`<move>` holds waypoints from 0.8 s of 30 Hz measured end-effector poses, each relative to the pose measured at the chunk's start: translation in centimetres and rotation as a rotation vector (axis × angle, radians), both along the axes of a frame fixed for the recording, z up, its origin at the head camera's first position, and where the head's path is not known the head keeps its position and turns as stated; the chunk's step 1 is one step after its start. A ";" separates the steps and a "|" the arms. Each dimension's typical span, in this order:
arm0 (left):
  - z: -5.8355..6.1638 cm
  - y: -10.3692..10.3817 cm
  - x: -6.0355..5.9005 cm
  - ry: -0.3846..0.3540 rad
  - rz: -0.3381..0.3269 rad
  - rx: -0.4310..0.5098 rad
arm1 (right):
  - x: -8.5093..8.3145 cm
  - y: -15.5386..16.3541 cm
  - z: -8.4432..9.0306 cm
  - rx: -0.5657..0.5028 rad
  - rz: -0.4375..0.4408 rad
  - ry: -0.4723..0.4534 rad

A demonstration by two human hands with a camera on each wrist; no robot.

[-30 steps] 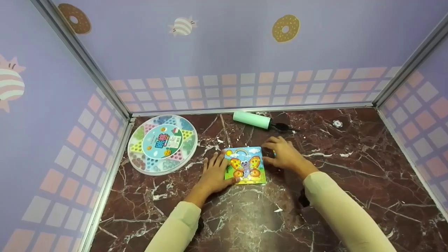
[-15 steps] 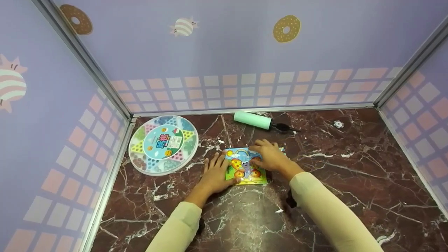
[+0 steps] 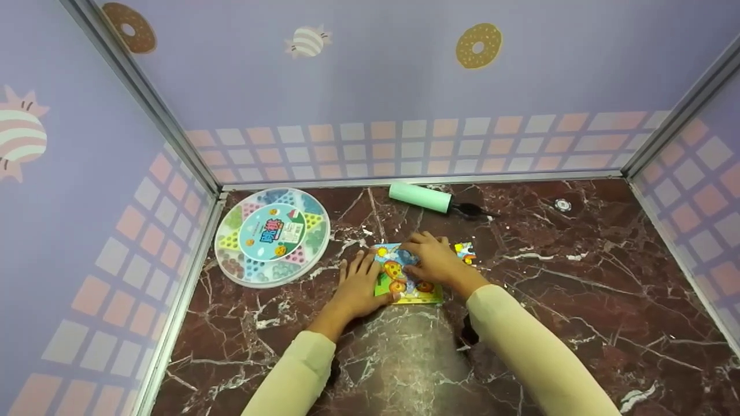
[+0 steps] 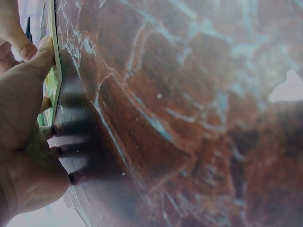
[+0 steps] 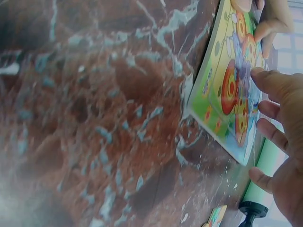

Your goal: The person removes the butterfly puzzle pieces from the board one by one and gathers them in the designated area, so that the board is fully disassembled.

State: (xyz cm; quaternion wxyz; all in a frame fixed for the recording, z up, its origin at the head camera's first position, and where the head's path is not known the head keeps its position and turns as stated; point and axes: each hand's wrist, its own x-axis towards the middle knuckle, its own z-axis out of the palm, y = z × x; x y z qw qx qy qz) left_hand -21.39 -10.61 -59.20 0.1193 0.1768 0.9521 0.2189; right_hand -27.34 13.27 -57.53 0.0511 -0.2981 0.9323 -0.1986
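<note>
A square butterfly jigsaw puzzle [image 3: 381,289] lies flat on the marbled surface. My left hand [image 3: 357,289] rests along its left side, fingers spread, with the thumb on its lower left corner; the left wrist view shows that thumb [image 4: 41,56] over the puzzle's edge. My right hand [image 3: 436,260] is over the puzzle's upper right part, its fingertips pinching a bluish puzzle piece [image 3: 404,257] against the picture. The right hand hides the rainbow and the right upper wing in the head view. Just right of the puzzle lie loose puzzle pieces [image 3: 465,253].
A round Chinese checkers set [image 3: 272,237] with a clear rim lies at the left. Behind the puzzle is a mint green hand pump [image 3: 420,197] with a black end. A small round white disc [image 3: 562,205] lies back right. Patterned purple walls [image 3: 370,75] enclose the surface.
My right hand has moved left from beside the puzzle onto its upper right part, uncovering the loose pieces. My left hand has stayed in place.
</note>
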 end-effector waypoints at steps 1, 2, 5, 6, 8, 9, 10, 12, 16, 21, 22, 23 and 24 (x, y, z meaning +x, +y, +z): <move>0.0 0.0 0.0 0.002 -0.001 0.006 | 0.0 -0.2 0.0 0.000 0.001 -0.005; -0.1 0.0 -0.1 0.001 -0.003 0.012 | 0.0 -0.3 0.0 0.001 0.000 -0.007; -0.2 0.0 -0.1 0.001 -0.005 0.016 | 0.1 -0.6 0.1 0.011 -0.012 -0.008; -0.2 -0.1 -0.1 0.001 -0.004 0.011 | 0.1 -0.7 0.1 0.016 -0.016 -0.005; -0.1 -0.1 -0.1 0.002 -0.002 -0.006 | 0.1 -1.0 0.1 0.028 -0.023 -0.005; 0.0 -0.1 0.0 0.000 0.001 -0.010 | 0.1 -1.1 0.2 0.033 -0.026 -0.009; 0.0 -0.1 0.0 -0.002 0.003 -0.016 | 0.1 -1.1 0.2 0.037 -0.030 -0.015; 0.1 -0.1 0.0 -0.007 0.005 -0.024 | 0.0 -1.2 0.3 0.041 -0.038 -0.029; 0.1 0.0 -0.1 -0.011 0.008 -0.029 | 0.0 -1.3 0.6 0.042 -0.054 -0.055; 0.1 0.1 -0.1 -0.008 0.011 -0.030 | 0.0 -1.3 0.6 0.032 -0.058 -0.076; 0.1 0.1 -0.1 -0.006 0.012 -0.028 | 0.0 -1.3 0.6 0.027 -0.058 -0.075; 0.2 0.2 -0.1 -0.003 0.013 -0.028 | 0.0 -1.2 0.5 0.020 -0.057 -0.072; 0.2 0.2 -0.1 0.000 0.014 -0.027 | 0.0 -1.2 0.5 0.012 -0.055 -0.067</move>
